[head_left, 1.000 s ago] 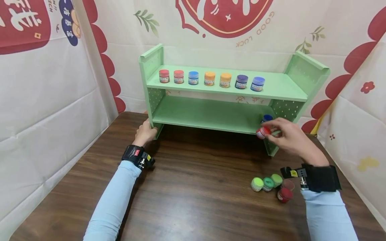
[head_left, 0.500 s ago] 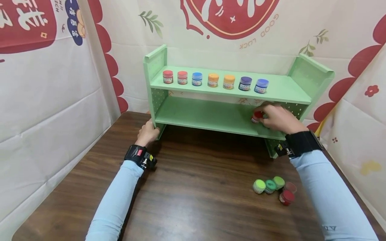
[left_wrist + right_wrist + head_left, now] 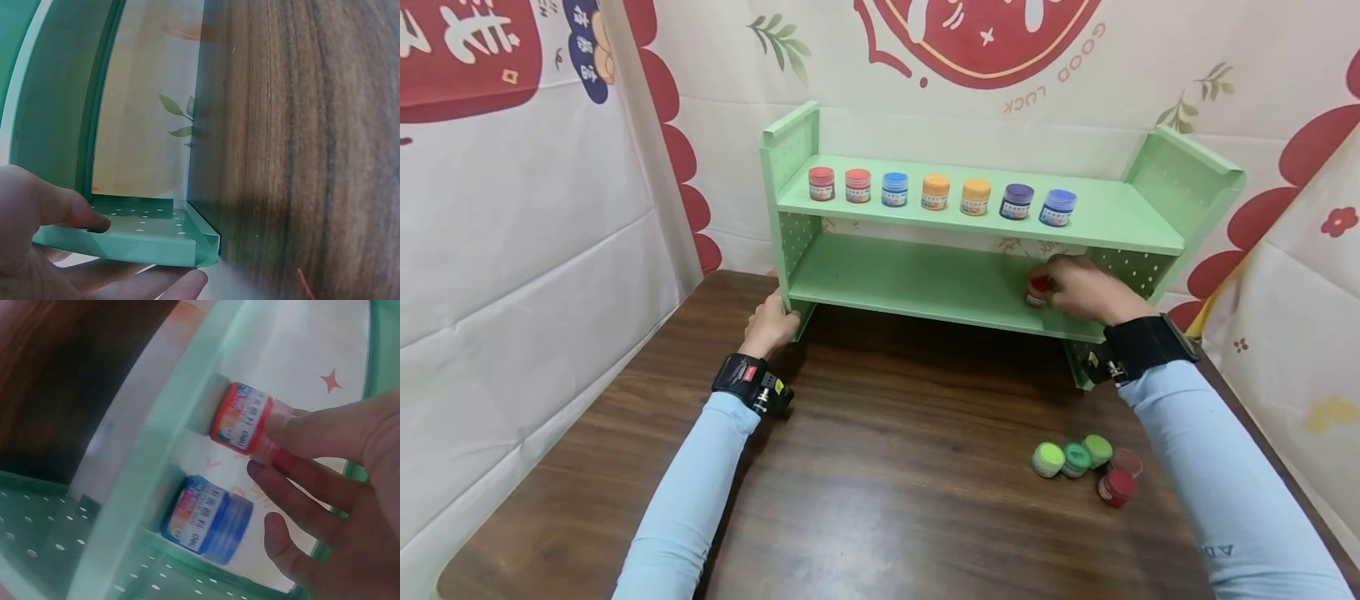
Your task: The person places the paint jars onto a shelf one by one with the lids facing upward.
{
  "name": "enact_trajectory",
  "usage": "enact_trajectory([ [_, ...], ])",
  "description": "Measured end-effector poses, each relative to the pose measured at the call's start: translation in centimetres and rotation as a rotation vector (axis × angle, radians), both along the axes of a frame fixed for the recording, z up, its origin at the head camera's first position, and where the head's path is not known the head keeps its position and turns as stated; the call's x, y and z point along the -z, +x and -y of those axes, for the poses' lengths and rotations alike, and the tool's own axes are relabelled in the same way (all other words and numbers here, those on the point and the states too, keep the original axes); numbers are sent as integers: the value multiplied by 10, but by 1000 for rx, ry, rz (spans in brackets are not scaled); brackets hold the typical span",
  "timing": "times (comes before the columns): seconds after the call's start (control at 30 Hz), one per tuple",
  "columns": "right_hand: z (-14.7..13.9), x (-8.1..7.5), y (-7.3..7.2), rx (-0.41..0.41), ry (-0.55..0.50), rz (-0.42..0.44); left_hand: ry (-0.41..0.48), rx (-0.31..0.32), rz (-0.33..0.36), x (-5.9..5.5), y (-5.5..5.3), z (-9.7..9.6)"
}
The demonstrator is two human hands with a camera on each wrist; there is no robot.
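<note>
My left hand (image 3: 770, 325) grips the lower left side panel of a green two-tier shelf (image 3: 895, 275). In the left wrist view, the thumb lies on one face of the panel (image 3: 125, 245) and the fingers pass behind it. On the lower tier, near its right end, my right hand (image 3: 1086, 287) pinches a small red paint jar (image 3: 240, 419) by its lid. The jar's base appears to touch the board. Beside it stands a blue paint jar (image 3: 209, 519), apart from my fingers; the hand hides it in the head view.
Several paint jars stand in a row on the upper tier, among them a purple jar (image 3: 1017, 202). On the brown table (image 3: 880, 467), green and red jars cluster at the right, including a dark red jar (image 3: 1117, 487). Printed cloth (image 3: 970, 125) hangs behind the shelf.
My right hand has carried the red paint jar from in front of the shelf's right end back onto the lower tier. My left hand keeps its grip on the side panel.
</note>
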State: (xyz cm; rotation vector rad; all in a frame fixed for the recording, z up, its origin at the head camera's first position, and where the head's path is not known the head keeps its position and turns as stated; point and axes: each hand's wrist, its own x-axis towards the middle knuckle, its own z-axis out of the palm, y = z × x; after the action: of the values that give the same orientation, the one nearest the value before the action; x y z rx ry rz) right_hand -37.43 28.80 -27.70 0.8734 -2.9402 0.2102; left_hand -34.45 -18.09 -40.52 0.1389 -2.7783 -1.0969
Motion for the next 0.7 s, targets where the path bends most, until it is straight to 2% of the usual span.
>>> enact_trajectory([
  [0.1,-2,2,2,18,-2,8,-9,-4,4,-2,1,-1],
  [0.2,-4,0,8,75,-19,0,-16,-11,4,-3,1,-2],
  [0.33,-6,1,27,138,-81,-142,-9,-13,1,-2,3,-3],
  [0.4,-6,3,40,133,-134,-241,-7,-14,-1,-2,3,-3],
  [0.47,-6,6,54,98,-183,-301,-6,-14,-4,-2,3,-3],
  [0.57,-6,14,75,23,-223,-268,-4,-17,-9,-2,3,-4],
  [0.7,-9,29,97,-24,-204,-72,-5,-15,-14,-2,2,-3],
])
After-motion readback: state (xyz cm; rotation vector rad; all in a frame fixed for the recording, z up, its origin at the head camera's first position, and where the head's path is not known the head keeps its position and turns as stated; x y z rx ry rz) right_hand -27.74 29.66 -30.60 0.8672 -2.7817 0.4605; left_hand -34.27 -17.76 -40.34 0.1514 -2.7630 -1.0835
